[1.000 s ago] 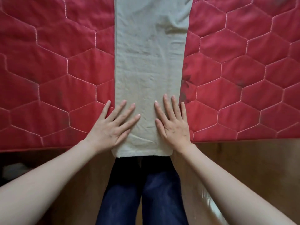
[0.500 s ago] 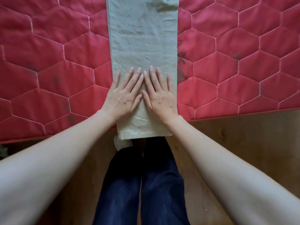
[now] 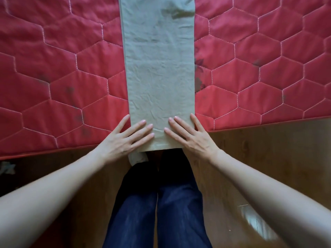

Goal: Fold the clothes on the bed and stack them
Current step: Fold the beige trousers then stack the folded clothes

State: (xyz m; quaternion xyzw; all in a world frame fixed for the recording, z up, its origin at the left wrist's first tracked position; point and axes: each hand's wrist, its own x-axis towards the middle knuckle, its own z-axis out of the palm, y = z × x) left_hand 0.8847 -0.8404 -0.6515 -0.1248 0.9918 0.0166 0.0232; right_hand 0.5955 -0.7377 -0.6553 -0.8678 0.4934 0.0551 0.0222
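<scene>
I press the left hand [image 3: 123,140] and right hand [image 3: 192,138], fingers straight and flat, on the near end of the grey-green folded garment [image 3: 159,72] on the red quilted mattress [image 3: 53,77] (smoothing step, I judge). Next needs gripping this end to fold it forward.

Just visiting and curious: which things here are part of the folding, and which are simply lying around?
Part of the job:
grey cloth
left hand
right hand
red mattress

Just lying about:
white scrap under the cloth's near end
wooden floor
</scene>
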